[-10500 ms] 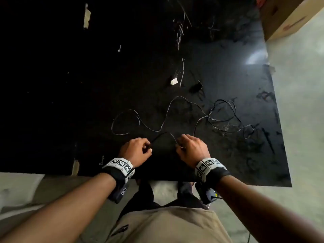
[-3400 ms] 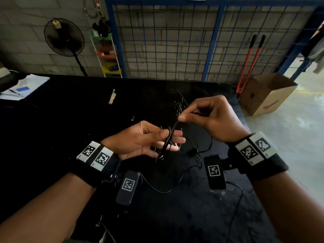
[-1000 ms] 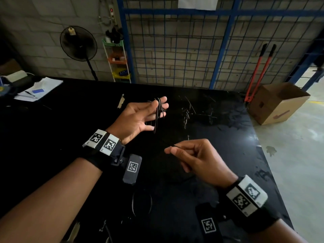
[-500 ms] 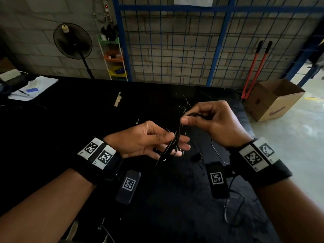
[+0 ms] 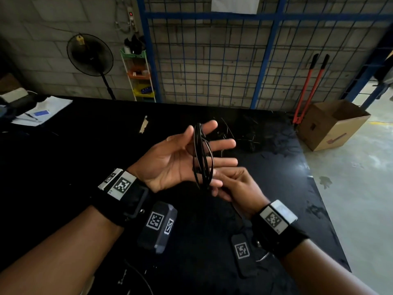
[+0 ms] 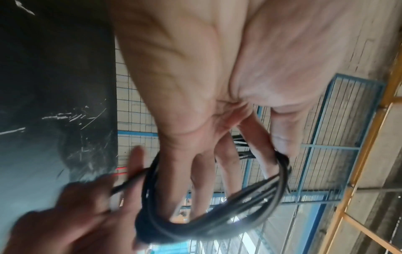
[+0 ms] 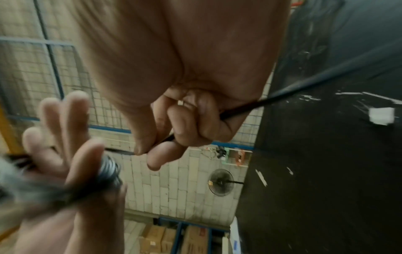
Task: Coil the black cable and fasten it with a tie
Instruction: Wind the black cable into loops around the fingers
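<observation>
The black cable [image 5: 202, 158] is wound in several loops round the straight, spread fingers of my left hand [image 5: 174, 160], which is held palm up above the black table [image 5: 85, 167]. The top of the coil hooks over the thumb. My right hand [image 5: 238, 188] sits just below and right of the left hand's little finger and pinches the free run of the cable between thumb and curled fingers [image 7: 189, 123]. In the left wrist view the coil [image 6: 217, 220] hangs round the fingers. In the right wrist view the free cable [image 7: 239, 110] runs back past the palm towards the table.
Thin wire-like scraps [image 5: 244, 137] lie scattered on the far part of the table. Papers [image 5: 42, 111] sit at the far left. A cardboard box [image 5: 331, 124] and red-handled cutters [image 5: 306, 86] stand on the floor to the right, against a blue mesh fence [image 5: 212, 60].
My right hand has swung from above the left hand down to below its little finger, drawing the cable round. The left hand has lifted and spread its fingers.
</observation>
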The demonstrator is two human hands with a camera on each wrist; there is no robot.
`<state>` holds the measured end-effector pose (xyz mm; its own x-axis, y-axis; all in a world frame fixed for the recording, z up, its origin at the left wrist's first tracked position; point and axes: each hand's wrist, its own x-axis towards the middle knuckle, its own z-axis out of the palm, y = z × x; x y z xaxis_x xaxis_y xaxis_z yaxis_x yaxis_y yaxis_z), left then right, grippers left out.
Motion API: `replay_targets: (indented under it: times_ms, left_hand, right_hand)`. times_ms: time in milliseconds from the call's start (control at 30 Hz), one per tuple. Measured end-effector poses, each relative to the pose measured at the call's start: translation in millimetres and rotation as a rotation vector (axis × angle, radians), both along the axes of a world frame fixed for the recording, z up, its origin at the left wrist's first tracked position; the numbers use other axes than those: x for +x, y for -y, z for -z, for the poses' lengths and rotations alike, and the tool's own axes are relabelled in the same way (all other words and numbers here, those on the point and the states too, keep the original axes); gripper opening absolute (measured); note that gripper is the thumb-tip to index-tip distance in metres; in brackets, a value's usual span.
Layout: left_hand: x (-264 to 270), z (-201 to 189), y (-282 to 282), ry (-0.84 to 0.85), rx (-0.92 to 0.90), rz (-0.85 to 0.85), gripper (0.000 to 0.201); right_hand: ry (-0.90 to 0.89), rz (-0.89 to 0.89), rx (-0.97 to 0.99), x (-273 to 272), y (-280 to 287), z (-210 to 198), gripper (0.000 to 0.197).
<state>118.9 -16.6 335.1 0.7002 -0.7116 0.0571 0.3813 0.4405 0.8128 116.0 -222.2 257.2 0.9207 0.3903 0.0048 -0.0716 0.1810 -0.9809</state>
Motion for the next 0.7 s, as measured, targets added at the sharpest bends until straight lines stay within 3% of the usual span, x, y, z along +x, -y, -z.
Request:
replay_targets:
  times_ms: [133,333,600,700]
  left_hand:
    - [8,-5,-7,0.03,0.056,-0.194,0.043]
    - [9,-2,-15,0.181,0.409,-0.433,0.038]
    - [-4,6,-7,0.264,0.703,-0.303,0.037]
    - [-9,8,5,0.289,0.771,-0.238,0.022]
  right_hand:
    - [-0.062,-0.054,-0.081,-20,-8,7,0.032]
    - [-0.008,-0.071,-0.29,-33,-1,-16,0.022]
    - [0.346,0.016,-0.515,-24,29,-82,0.019]
    - [0.442,0.018,-0.565,-18,34,-102,0.024]
